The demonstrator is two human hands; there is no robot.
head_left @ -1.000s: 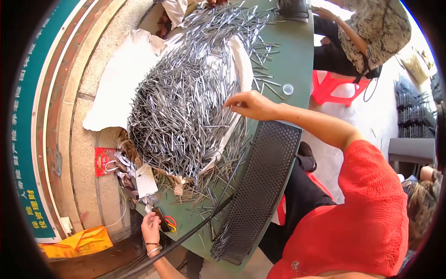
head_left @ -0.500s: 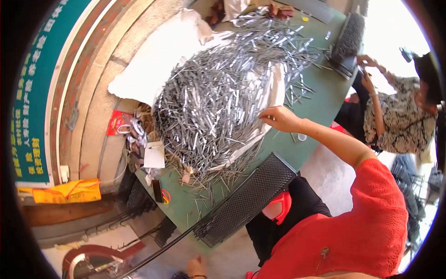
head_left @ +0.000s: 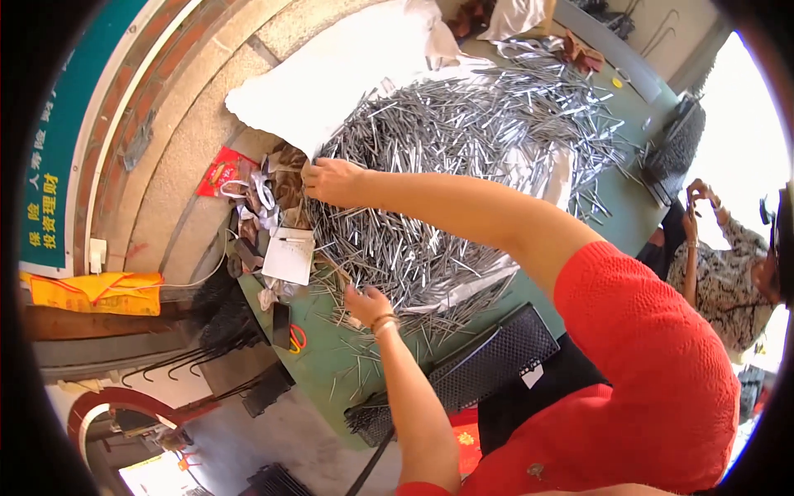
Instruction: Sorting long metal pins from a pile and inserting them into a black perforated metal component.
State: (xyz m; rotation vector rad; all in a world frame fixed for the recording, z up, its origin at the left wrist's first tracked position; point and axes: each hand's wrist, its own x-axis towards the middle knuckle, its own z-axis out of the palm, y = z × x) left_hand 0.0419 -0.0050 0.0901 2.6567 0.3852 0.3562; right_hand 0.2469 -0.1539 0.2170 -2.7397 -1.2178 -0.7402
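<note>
A big heap of thin grey metal strips (head_left: 430, 165) lies on a white sheet (head_left: 331, 91) spread over the green table. My right hand (head_left: 335, 182) reaches across the heap to its left edge, where its closed fingers meet the sheet's border. My left hand (head_left: 370, 307) is curled at the heap's near left edge, above loose strips; its fingertips are partly hidden, and what they hold cannot be made out. In front of me a black mesh tray (head_left: 496, 360) lies along the table edge, partly behind my left forearm.
Left of the heap are a white pad (head_left: 289, 256), a red packet (head_left: 225, 172), a dark phone-like object (head_left: 281, 325) and orange-handled scissors (head_left: 297, 339). Across the table's right end, a person (head_left: 719, 264) sits near another black mesh tray (head_left: 674, 153). A wall borders the left side.
My right hand has moved from the heap's near right edge to its left edge. My left hand has risen from below the table to the near left edge. The view has shifted.
</note>
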